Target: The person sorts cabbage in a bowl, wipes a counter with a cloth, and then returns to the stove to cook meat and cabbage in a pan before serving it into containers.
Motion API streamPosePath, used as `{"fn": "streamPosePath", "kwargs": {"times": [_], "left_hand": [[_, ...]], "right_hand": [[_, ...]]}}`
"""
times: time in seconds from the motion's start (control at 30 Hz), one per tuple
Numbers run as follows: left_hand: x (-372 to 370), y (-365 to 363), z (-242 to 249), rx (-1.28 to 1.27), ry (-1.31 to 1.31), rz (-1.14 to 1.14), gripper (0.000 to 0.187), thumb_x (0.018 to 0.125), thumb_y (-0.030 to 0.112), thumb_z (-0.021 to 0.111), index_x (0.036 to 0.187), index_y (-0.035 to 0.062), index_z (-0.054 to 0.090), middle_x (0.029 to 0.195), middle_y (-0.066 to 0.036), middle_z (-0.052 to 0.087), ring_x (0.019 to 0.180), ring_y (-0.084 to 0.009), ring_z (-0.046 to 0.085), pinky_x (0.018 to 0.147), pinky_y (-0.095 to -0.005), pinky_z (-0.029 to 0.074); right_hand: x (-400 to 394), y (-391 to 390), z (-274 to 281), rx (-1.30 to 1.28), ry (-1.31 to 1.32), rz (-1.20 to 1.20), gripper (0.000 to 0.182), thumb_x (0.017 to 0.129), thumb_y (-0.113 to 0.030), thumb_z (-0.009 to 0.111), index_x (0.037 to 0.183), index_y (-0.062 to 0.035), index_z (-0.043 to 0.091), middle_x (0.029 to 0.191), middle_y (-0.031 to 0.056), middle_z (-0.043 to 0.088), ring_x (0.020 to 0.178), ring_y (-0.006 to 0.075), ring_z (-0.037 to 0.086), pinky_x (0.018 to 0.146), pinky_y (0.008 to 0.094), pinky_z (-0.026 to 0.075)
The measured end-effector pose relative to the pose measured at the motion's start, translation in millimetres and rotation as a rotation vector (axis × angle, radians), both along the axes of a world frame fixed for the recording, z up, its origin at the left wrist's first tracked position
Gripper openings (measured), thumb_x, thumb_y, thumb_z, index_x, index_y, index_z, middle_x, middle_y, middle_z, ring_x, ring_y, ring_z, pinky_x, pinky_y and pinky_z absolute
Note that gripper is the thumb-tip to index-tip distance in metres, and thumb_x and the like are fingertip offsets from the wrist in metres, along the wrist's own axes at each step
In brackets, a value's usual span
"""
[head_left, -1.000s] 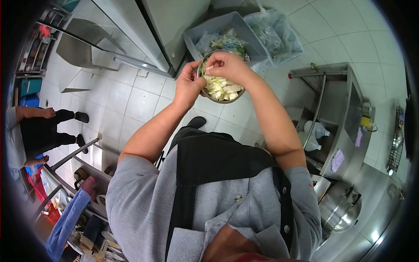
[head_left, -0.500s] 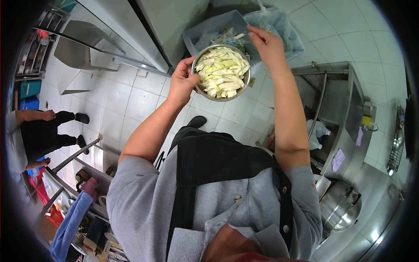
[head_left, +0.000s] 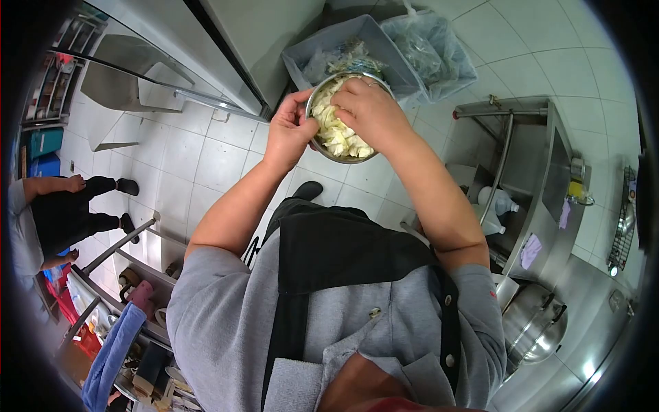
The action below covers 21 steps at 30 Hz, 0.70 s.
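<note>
My left hand [head_left: 292, 134] grips a round metal bowl [head_left: 344, 161] by its left side, fingers under and thumb at the rim. Pale green-white cut cabbage [head_left: 333, 137] fills the bowl. Over the bowl's upper right part, my right hand [head_left: 371, 113] reaches in, its fingers bent and pressed together among the pieces. Its fingertips are partly hidden, so the exact pieces between them cannot be made out. The bowl is held in the air above the tiled floor, at the near edge of a grey bin [head_left: 398, 72].
A second bin lined with clear plastic [head_left: 439, 55] stands beside the grey one. Left of them is a pale cabinet [head_left: 274, 41]. Another person [head_left: 62, 206] stands at far left by a metal shelf with a blue towel [head_left: 113, 357]. To the right are a steel sink unit [head_left: 525, 165] and a large pot [head_left: 535, 323].
My right hand has come from above the bins, where it pinched a small pale piece, down and left into the bowl. The left hand keeps holding the bowl almost in place.
</note>
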State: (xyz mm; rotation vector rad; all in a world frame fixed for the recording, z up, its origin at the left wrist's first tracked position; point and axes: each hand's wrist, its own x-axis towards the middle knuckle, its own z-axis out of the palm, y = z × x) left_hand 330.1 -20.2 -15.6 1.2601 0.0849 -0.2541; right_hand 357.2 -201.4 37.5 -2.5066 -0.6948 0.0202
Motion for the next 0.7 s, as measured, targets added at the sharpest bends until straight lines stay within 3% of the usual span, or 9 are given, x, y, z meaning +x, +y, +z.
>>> {"fn": "streamPosePath", "kwargs": {"times": [0.1,0.2,0.3,0.53,0.63,0.7], "left_hand": [[-2.0,-1.5,-3.8,-0.004,0.047,-0.022,0.048,0.076,-0.008,0.051,0.123,0.0041,0.053,0.073,0.004,0.045,0.056,-0.0059,0.048,0.045,-0.0221,0.048],[-3.6,-1.6,-7.9,-0.023,0.077,-0.015,0.050,0.075,-0.008,0.052,0.124,0.0038,0.053,0.073,0.003,0.045,0.056,-0.0060,0.048,0.044,-0.0222,0.048],[-3.8,0.7,-8.0,-0.038,0.096,-0.014,0.050,0.075,-0.009,0.051,0.124,0.0029,0.052,0.072,0.003,0.045,0.055,-0.0063,0.049,0.044,-0.0223,0.047],[-5.2,2.9,-11.1,-0.058,0.114,-0.003,0.050,0.075,-0.010,0.051,0.123,0.0018,0.052,0.073,0.003,0.045,0.055,-0.0067,0.049,0.043,-0.0225,0.048],[-6.2,4.5,-12.7,-0.015,0.105,-0.002,0.050,0.075,-0.009,0.051,0.123,0.0021,0.052,0.073,0.004,0.044,0.055,-0.0067,0.049,0.043,-0.0226,0.049],[-7.3,6.7,-11.7,-0.021,0.095,0.003,0.050,0.075,-0.009,0.051,0.124,0.0023,0.052,0.073,0.004,0.045,0.055,-0.0067,0.049,0.043,-0.0227,0.049]], "right_hand": [[8.9,-9.9,-7.0,0.108,0.131,0.036,0.017,0.073,-0.014,0.070,0.089,-0.0089,0.066,0.093,0.0082,0.058,0.099,0.0280,0.055,0.085,0.0390,0.047],[6.2,-19.3,3.5,0.307,0.266,0.019,0.016,0.077,-0.004,0.069,0.093,-0.0066,0.066,0.095,0.0042,0.063,0.088,0.0188,0.061,0.075,0.0308,0.050],[6.7,-31.5,12.4,0.635,0.599,-0.196,0.012,0.081,-0.002,0.068,0.093,-0.0030,0.065,0.094,0.0037,0.067,0.081,0.0138,0.062,0.070,0.0261,0.050],[46.0,-70.3,35.2,1.369,0.445,-0.193,0.017,0.085,-0.001,0.064,0.102,0.0012,0.060,0.088,0.0080,0.067,0.077,0.0139,0.062,0.067,0.0259,0.051],[67.2,-83.0,37.1,1.380,0.360,-0.236,0.019,0.085,-0.003,0.065,0.102,0.0022,0.061,0.090,0.0080,0.067,0.079,0.0145,0.063,0.067,0.0267,0.051],[86.3,-89.5,27.4,1.098,0.230,-0.351,0.019,0.083,-0.005,0.067,0.101,0.0008,0.064,0.090,0.0092,0.067,0.080,0.0160,0.063,0.068,0.0287,0.051]]}}
